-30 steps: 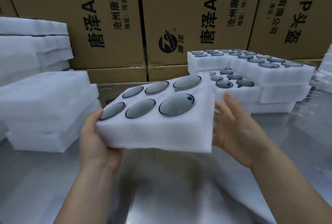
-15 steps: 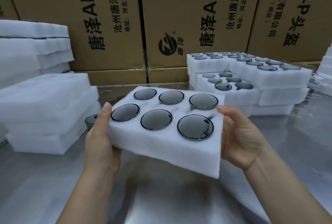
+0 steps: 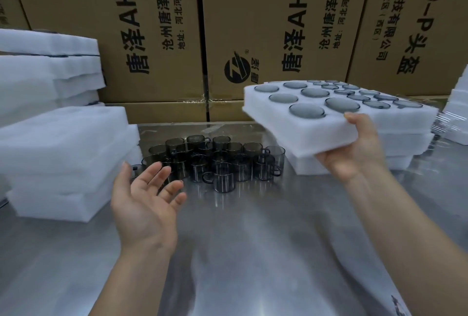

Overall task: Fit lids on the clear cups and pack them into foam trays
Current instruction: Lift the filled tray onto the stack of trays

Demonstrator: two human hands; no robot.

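Tray point(image 3: 316, 136) of six lidded cups point(image 3: 307, 110) gripped in right hand point(image 3: 354, 153), left hand point(image 3: 144, 201) splayed

Shifted the foam tray point(image 3: 316, 133) from centre front over to the right, now above the stack of filled trays point(image 3: 405, 143). Gripped now by the right hand point(image 3: 354, 153) alone, thumb on the top edge. Let go with the left hand point(image 3: 147, 201): now free, palm up, fingers spread, over the table point(image 3: 253, 239). Uncovered a cluster of loose cups point(image 3: 215, 161), mostly hidden behind the tray before.
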